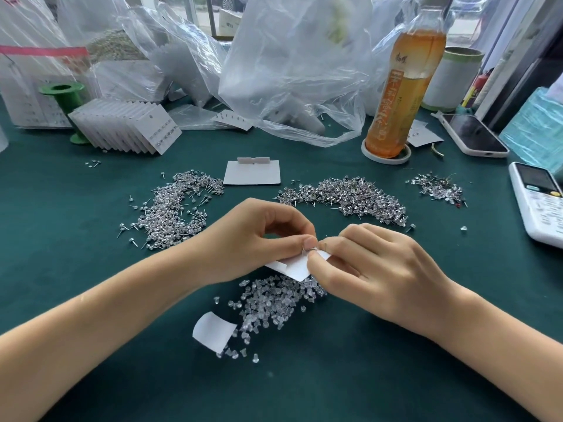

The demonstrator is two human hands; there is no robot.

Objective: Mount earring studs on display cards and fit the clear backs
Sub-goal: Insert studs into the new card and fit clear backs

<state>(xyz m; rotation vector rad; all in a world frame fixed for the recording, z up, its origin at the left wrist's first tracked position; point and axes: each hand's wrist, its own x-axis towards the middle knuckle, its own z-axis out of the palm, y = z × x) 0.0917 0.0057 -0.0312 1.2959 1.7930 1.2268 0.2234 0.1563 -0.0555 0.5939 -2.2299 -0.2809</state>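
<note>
Card: a white display card point(297, 264) was held above the green table point(91, 269), over the pile of clear backs point(274, 303).
Left hand: the left hand point(259, 239) pinched the card's upper edge.
Right hand: the right hand point(365, 263) gripped the card's right corner (fingers curled).
Studs: two heaps of studs point(176, 208) point(350, 196) lay behind the hands, with a blank card point(252, 173) between them.

Surface point(91, 269) covered w/ dark green felt-like cloth, fills most of view. Window point(210, 13) along far edge, daylight coming in; pale pavement and part of a parked vehicle point(228, 1) visible outside, blurred. Dark vertical frame point(515, 77) at far right, next to window. Light soft & even, no hard shadows on cloth. Clear plastic bags point(292, 65) piled at back block much of lower glass. Walls, floor not in view.
</note>
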